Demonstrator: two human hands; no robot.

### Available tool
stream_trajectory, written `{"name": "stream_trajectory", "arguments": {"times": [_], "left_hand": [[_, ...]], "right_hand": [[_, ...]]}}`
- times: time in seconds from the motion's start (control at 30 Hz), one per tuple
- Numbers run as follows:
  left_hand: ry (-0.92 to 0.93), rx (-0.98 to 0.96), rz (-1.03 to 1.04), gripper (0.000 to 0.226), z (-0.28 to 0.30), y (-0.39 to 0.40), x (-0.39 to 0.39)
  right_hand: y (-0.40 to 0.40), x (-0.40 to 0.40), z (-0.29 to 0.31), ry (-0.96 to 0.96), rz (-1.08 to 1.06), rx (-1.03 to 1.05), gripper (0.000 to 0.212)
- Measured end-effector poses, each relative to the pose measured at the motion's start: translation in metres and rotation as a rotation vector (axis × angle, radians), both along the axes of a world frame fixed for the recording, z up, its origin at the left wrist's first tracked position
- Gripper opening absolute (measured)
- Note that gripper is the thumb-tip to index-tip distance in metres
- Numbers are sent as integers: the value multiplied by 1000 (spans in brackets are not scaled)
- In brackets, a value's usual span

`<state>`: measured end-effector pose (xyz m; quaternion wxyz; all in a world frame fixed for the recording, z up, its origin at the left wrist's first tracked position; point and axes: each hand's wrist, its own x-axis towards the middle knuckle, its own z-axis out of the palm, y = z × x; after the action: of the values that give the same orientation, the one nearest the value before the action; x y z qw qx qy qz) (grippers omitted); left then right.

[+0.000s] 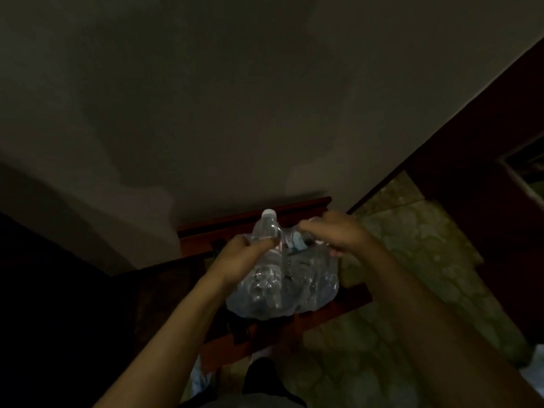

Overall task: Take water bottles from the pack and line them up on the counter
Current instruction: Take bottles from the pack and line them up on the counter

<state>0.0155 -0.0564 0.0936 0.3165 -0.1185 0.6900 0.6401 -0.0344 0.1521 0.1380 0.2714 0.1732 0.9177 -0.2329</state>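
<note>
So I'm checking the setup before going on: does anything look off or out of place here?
The pack sits on a small reddish wooden stand, no counter in view. Its wrap is torn open and crumpled. The left hand grips a capped bottle; the right hand pinches the wrap. No spill visible.

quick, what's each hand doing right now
Left hand: grips a water bottle sticking out of the pack.
Right hand: fingers pinch the pack's plastic wrap.

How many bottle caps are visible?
1. A white cap tops the bottle that the left hand grips at the far left of the pack. The right hand pinches the wrap; dim light and plastic may hide other caps.
</note>
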Motion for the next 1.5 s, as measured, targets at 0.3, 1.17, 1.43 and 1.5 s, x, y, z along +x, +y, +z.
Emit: {"name": "stream_trajectory", "arguments": {"times": [0.3, 1.17, 1.43, 1.5], "left_hand": [[186, 357, 309, 34, 101, -48, 32], [961, -59, 752, 63, 283, -246, 289], [1056, -148, 590, 38, 299, -405, 353], [1052, -162, 584, 40, 299, -437, 358]], "right_hand": [[-31, 42, 68, 63, -238, -804, 78], [-305, 259, 221, 369, 474, -1337, 70], [-439, 327, 239, 564, 584, -1264, 48], [-469, 334, 240, 588, 561, -1252, 40]]}}
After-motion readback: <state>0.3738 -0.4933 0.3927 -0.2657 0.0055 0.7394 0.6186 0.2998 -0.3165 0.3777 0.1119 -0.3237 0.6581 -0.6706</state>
